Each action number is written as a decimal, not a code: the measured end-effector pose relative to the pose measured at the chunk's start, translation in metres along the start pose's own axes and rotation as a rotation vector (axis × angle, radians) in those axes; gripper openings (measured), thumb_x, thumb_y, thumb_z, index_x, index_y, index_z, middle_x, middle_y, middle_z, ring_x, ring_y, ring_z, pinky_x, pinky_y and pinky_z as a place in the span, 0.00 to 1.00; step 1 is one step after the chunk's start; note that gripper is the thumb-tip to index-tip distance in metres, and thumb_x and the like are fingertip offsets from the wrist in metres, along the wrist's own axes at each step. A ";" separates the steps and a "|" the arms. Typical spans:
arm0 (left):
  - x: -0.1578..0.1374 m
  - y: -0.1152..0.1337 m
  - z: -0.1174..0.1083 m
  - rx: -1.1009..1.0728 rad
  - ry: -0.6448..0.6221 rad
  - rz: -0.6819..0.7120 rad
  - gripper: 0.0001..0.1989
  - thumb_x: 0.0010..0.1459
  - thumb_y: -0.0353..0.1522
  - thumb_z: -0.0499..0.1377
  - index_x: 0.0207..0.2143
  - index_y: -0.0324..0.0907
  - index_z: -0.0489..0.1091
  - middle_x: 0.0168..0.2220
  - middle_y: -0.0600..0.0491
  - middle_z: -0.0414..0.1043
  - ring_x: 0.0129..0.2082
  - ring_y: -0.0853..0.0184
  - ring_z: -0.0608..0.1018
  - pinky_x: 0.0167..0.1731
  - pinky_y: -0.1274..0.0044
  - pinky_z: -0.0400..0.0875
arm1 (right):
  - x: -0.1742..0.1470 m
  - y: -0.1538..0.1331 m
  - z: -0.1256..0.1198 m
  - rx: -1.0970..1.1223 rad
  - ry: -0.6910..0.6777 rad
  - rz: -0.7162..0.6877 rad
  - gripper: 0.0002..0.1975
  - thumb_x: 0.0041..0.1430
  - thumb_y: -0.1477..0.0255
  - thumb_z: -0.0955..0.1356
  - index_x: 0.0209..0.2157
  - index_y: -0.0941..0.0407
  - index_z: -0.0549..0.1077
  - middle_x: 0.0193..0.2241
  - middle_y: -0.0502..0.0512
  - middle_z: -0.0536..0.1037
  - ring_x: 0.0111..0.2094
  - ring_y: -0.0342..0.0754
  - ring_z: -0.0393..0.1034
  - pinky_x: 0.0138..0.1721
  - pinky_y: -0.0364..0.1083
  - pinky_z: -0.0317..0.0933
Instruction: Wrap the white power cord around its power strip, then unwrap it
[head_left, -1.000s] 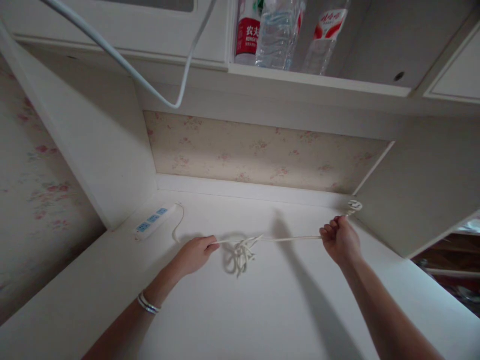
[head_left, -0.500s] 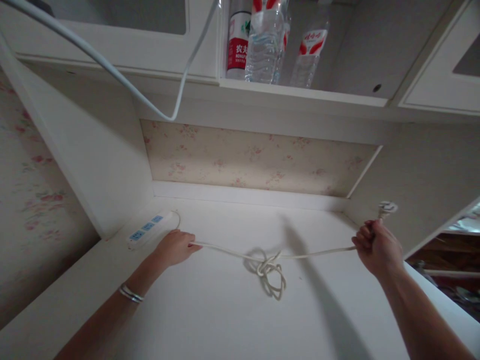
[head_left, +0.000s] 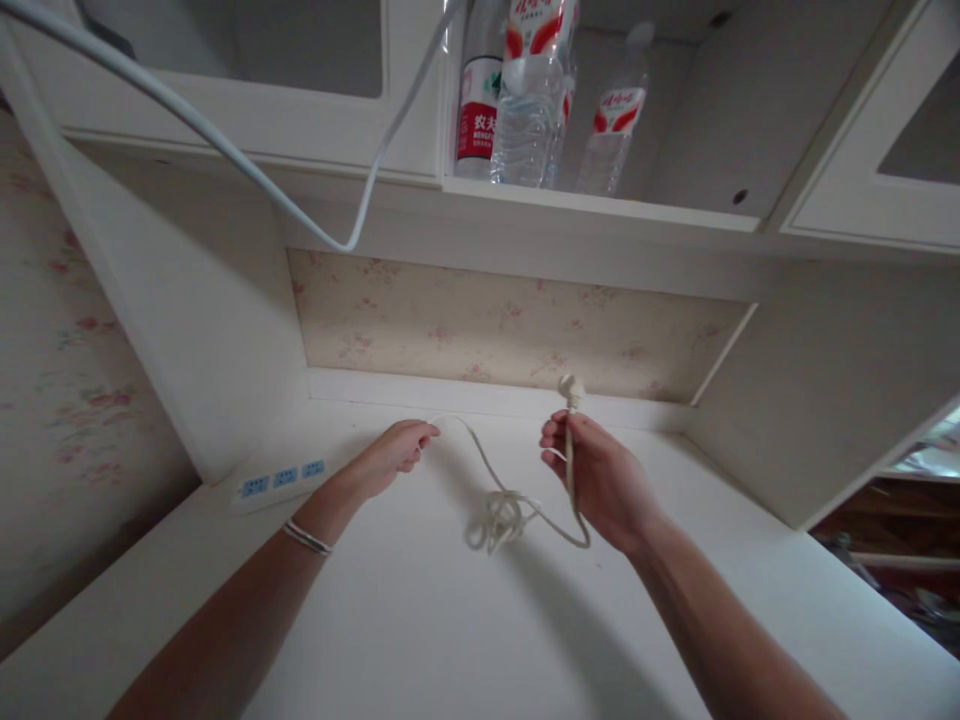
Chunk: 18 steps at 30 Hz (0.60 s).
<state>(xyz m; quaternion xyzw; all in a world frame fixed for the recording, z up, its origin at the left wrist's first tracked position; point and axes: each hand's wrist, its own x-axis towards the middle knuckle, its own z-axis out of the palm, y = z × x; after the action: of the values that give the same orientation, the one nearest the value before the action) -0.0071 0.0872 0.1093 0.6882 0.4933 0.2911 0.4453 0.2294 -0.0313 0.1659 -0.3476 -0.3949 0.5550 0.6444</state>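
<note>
My left hand (head_left: 394, 455) pinches a white power cord (head_left: 487, 462), which arcs up and then down from the fingertips. Between my hands the cord bunches into a tangled knot of loops (head_left: 504, 520). My right hand (head_left: 600, 470) holds the cord just below its plug (head_left: 571, 388), which points up, and a slack length hangs down past the palm. Left of my left wrist, a white power strip (head_left: 281, 483) with blue sockets lies on the white desktop (head_left: 390, 620). A silver bracelet (head_left: 307, 537) circles my left wrist.
Overhead, a shelf (head_left: 600, 200) carries several plastic bottles (head_left: 529, 120). A thick white cable (head_left: 247, 165) hangs down in front of the upper cabinet at left. Side panels (head_left: 810, 390) bound the desk, and floral wallpaper (head_left: 480, 318) covers the back wall.
My right hand has moved left with the plug, closer to my left hand, which has shifted right and up. The taut cord has gone slack. The power strip has turned slightly.
</note>
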 end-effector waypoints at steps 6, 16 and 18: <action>-0.038 0.024 0.033 -0.492 -0.258 0.160 0.19 0.40 0.24 0.54 0.39 0.39 0.67 0.38 0.52 0.66 0.26 0.75 0.63 0.22 0.82 0.54 | 0.031 0.036 0.060 -0.363 -0.116 -0.067 0.12 0.55 0.60 0.66 0.31 0.56 0.71 0.34 0.53 0.75 0.32 0.44 0.67 0.35 0.44 0.60; -0.064 0.003 0.058 -0.027 0.035 0.241 0.15 0.54 0.32 0.55 0.45 0.40 0.65 0.35 0.50 0.72 0.32 0.66 0.73 0.34 0.77 0.64 | 0.075 0.060 0.058 -1.275 -0.141 -0.147 0.22 0.58 0.55 0.61 0.23 0.56 0.74 0.21 0.52 0.75 0.23 0.43 0.65 0.28 0.42 0.53; -0.065 -0.003 0.060 0.115 0.165 0.237 0.20 0.57 0.32 0.52 0.53 0.42 0.59 0.34 0.51 0.73 0.30 0.66 0.74 0.31 0.77 0.64 | 0.078 0.061 0.052 -1.318 -0.166 -0.104 0.24 0.59 0.54 0.60 0.24 0.57 0.74 0.21 0.52 0.76 0.24 0.43 0.67 0.28 0.42 0.54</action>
<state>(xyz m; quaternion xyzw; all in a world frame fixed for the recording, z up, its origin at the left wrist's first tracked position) 0.0198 0.0066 0.0835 0.7398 0.4594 0.3683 0.3257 0.1619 0.0547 0.1442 -0.6055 -0.7161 0.1906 0.2903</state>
